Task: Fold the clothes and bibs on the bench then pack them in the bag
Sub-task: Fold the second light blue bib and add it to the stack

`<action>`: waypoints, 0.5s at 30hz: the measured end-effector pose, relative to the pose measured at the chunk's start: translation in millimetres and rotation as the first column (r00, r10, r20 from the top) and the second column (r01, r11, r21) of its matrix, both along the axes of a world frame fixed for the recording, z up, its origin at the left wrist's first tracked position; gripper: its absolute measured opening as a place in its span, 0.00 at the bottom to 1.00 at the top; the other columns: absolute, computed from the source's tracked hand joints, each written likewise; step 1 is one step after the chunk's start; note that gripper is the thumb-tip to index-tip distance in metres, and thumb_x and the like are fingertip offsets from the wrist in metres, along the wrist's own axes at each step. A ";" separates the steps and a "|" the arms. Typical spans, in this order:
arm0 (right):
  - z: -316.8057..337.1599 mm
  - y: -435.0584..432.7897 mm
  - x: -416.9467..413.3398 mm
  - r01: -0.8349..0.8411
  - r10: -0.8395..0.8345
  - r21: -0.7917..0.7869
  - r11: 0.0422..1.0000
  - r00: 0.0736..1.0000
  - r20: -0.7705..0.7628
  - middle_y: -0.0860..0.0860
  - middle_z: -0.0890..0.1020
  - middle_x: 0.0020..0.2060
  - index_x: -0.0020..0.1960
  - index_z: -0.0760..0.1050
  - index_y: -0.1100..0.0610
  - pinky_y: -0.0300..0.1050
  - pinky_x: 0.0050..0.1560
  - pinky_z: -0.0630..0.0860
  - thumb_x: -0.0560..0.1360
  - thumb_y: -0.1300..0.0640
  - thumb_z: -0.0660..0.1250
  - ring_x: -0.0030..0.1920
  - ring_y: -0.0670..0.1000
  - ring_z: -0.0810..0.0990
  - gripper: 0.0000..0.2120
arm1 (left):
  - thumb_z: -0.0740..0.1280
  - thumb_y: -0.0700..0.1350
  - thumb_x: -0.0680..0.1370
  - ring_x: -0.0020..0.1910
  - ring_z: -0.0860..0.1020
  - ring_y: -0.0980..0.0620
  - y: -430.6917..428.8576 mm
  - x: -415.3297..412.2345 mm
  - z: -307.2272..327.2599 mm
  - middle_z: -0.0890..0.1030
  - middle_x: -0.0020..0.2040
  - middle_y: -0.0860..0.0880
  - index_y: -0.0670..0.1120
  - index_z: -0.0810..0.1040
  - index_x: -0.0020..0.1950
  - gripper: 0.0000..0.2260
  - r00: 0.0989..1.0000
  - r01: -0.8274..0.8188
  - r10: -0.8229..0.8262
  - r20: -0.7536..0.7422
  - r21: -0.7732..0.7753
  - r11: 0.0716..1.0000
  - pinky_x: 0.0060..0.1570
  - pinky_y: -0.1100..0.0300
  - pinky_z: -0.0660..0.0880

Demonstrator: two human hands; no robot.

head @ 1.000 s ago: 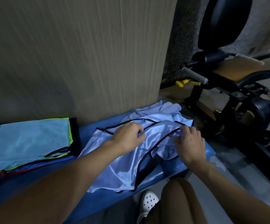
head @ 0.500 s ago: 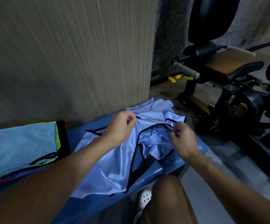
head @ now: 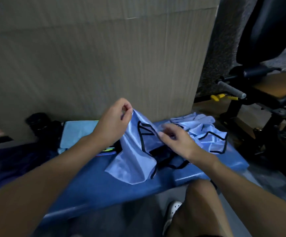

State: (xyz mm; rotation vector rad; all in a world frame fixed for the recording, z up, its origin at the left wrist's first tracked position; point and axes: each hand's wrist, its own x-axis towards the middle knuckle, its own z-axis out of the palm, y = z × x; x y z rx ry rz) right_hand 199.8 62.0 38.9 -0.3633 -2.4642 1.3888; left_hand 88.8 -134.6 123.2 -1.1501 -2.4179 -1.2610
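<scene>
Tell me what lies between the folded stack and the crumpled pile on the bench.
Head view: the black-trimmed blue bib, held up by the left hand and right hand.

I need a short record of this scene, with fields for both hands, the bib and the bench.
left-hand grip: pinches a raised corner of the light blue shiny bib with black trim
right-hand grip: holds the bib's black-trimmed edge
bib: lower part rests on the blue padded bench
bench, right end: crumpled light blue clothes
bench, left: folded light blue cloth stack
</scene>
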 end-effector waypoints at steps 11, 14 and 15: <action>29.5 -61.2 -7.9 -0.011 0.067 0.307 0.952 0.983 -0.173 0.51 0.75 0.29 0.38 0.71 0.54 0.47 0.38 0.66 0.77 0.64 0.65 0.35 0.55 0.73 0.11 | 0.62 0.39 0.79 0.28 0.69 0.58 -96.9 23.3 34.7 0.73 0.27 0.59 0.48 0.71 0.43 0.06 0.986 -0.166 0.163 -0.037 -0.099 0.981 0.34 0.58 0.68; 53.3 -60.6 -15.2 -0.013 0.068 0.255 0.967 0.976 -0.208 0.50 0.78 0.32 0.40 0.74 0.52 0.40 0.40 0.67 0.75 0.67 0.65 0.36 0.51 0.75 0.11 | 0.63 0.39 0.80 0.27 0.68 0.58 -112.8 23.6 43.7 0.73 0.27 0.58 0.47 0.71 0.43 0.06 0.983 -0.182 0.177 -0.053 -0.125 0.975 0.33 0.57 0.67; 60.8 -60.8 -17.4 -0.020 0.076 0.245 0.969 0.972 -0.223 0.48 0.78 0.32 0.40 0.74 0.51 0.37 0.40 0.67 0.74 0.67 0.65 0.36 0.47 0.74 0.12 | 0.62 0.40 0.80 0.27 0.68 0.58 -117.1 23.8 46.7 0.72 0.27 0.56 0.47 0.70 0.43 0.07 0.983 -0.182 0.178 -0.044 -0.129 0.975 0.34 0.57 0.67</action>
